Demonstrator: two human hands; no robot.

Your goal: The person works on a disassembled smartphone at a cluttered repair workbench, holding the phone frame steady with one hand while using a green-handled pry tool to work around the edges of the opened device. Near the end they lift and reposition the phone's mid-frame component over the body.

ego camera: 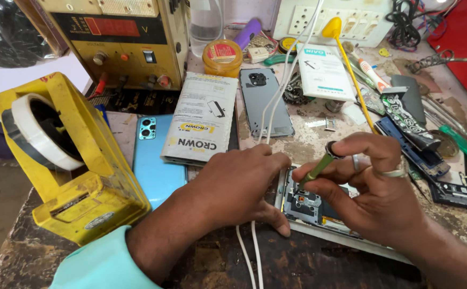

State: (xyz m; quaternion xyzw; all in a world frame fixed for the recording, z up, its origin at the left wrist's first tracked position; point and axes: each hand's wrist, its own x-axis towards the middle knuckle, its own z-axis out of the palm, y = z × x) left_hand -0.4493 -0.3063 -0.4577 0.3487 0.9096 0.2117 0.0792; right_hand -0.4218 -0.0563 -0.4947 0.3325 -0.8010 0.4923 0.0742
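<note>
Between right hand (375, 195) fingers, screwdriver (319, 168), tip on opened phone (311, 206)

Left hand (233, 187) flat, right hand (375, 187) pinching.

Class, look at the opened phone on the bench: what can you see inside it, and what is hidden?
Inside the opened phone a circuit board shows, with the screwdriver tip on it. The right hand covers the rest; the left hand hides its left edge.

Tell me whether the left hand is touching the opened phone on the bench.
Touching. The head view shows the left hand lying palm down with its thumb pressed along the near edge of the opened phone, steadying it while the right hand works a small green screwdriver.
</note>
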